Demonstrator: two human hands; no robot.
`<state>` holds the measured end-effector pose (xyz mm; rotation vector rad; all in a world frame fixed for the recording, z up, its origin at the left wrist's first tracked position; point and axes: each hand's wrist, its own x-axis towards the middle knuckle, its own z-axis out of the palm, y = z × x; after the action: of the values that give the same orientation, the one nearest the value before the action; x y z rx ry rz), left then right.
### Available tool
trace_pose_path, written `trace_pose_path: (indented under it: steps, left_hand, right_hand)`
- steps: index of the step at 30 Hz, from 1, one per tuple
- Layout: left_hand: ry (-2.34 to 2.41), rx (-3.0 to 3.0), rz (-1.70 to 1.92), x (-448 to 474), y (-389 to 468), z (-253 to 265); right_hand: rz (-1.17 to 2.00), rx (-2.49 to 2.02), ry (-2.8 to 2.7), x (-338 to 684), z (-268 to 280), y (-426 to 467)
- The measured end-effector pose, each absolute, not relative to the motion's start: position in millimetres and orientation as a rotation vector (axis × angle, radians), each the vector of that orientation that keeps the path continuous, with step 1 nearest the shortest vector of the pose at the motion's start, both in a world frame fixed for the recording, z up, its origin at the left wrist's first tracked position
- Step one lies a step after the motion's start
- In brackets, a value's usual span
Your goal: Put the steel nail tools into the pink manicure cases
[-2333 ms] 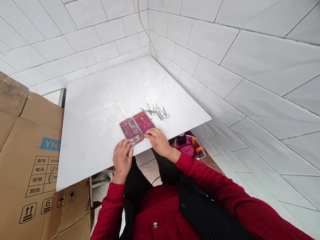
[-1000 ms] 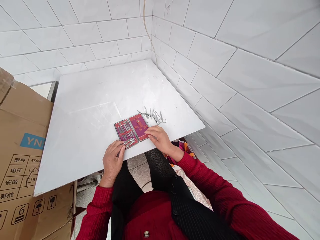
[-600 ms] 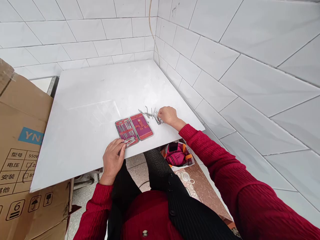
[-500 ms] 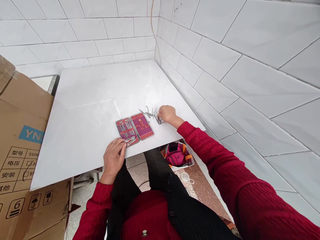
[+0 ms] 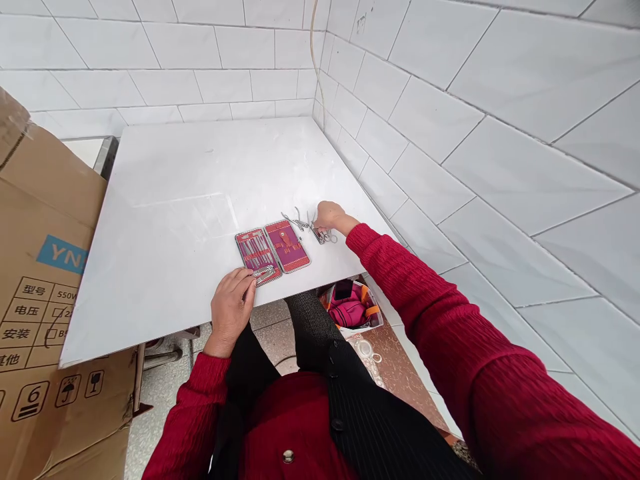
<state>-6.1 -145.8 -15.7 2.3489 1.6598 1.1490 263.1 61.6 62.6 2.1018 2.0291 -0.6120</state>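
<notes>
A manicure case (image 5: 287, 268) lies unfolded near the table's front edge, its left half holding several slim metal tools under a strap. At its lower left corner my left hand (image 5: 231, 308) rests with bent fingers, gripping the edge beside a silver nail clipper (image 5: 264, 273) that lies across the case. Right of the case, my right hand (image 5: 330, 215) is closed, fingers pointing down among loose metal tools; its fingertips are hidden. Next to it lie cuticle nippers (image 5: 299, 221), a nail clipper (image 5: 319, 235) and small scissors, whose finger loops (image 5: 332, 237) show below the hand.
The white table (image 5: 170, 253) meets tiled walls behind and at right. A large cardboard box (image 5: 45, 213) stands against its left side. Below the front edge sits a bag with pink cloth (image 5: 350, 310). A pale cable (image 5: 313, 47) hangs in the corner.
The view has shifted slightly. Both hands keep nearly the same places, the left at the case and the right over the loose tools. More of the scissors' loops shows below the right hand.
</notes>
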Motion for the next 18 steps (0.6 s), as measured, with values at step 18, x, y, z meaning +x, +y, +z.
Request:
trace_pose_path:
  steps: [18]
  left_hand:
    - [1.654, 2.422, 1.099, -7.0, -147.7, -13.3]
  right_hand:
    - [-1.130, 2.461, 2.221, 296.5, 38.3, 66.2]
